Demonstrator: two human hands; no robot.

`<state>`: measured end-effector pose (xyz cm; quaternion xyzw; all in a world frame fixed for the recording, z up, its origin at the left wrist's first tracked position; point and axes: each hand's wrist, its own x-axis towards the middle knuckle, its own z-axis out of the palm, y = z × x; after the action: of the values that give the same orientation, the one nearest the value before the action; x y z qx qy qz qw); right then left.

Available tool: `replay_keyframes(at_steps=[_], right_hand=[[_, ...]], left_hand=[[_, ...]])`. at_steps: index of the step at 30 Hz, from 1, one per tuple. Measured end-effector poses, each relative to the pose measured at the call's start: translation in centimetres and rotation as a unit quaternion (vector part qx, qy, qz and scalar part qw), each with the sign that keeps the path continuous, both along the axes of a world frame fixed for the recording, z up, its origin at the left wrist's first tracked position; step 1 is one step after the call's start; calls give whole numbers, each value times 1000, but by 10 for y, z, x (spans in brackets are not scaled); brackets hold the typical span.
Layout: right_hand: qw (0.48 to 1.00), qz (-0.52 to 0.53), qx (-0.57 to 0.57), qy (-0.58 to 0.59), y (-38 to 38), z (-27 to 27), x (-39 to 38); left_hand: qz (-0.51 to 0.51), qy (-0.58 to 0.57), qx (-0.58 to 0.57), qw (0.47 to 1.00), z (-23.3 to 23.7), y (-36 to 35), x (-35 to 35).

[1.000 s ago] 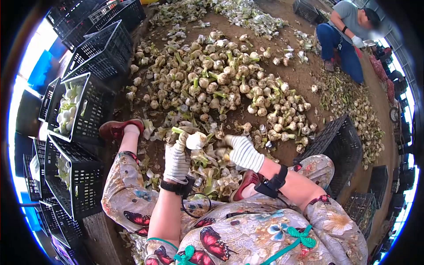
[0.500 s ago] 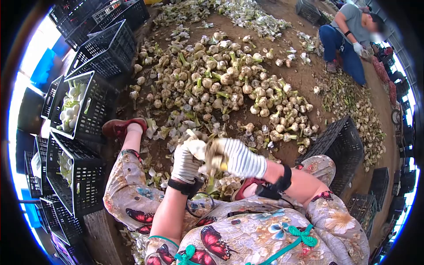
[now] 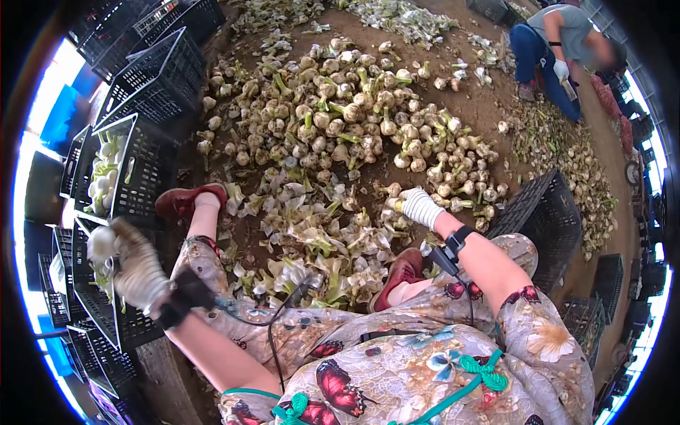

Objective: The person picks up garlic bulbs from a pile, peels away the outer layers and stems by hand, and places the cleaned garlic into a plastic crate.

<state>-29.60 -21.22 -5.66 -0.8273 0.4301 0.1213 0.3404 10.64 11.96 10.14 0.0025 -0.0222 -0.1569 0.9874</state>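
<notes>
At the left, over a black crate [image 3: 134, 312] with pale bulbs in it, my left hand [image 3: 138, 273], in a striped glove and blurred by motion, has a cleaned white garlic bulb [image 3: 103, 243] at its fingertips. My right hand [image 3: 422, 207], also gloved, is closed at the lower edge of the garlic pile [image 3: 354, 113]. Something small and yellow shows at its fingers, too small to name. Loose peeled leaves [image 3: 319, 248] cover the ground between my feet.
More black crates [image 3: 156, 78] line the left side, one holding white bulbs. An open black crate [image 3: 542, 219] lies to the right of my knee. At the upper right a person [image 3: 559, 49] bends over another heap of garlic [image 3: 584, 191].
My hands have parted from in front of me. The left one moved left to the crate with a white bulb; the right one moved right and forward to the pile. The other person bends lower.
</notes>
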Motion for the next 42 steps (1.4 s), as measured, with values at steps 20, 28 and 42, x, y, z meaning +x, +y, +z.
replay_keyframes(at_steps=[20, 28, 42], right_hand=[[869, -241, 368, -227, 38, -36, 79], [824, -91, 364, -424, 64, 56, 95], [853, -70, 391, -338, 76, 121, 80]], left_hand=[[-357, -408, 593, 595, -142, -121, -183], [-391, -201, 449, 778, -98, -130, -195], [-457, -111, 364, 804, -86, -121, -209]])
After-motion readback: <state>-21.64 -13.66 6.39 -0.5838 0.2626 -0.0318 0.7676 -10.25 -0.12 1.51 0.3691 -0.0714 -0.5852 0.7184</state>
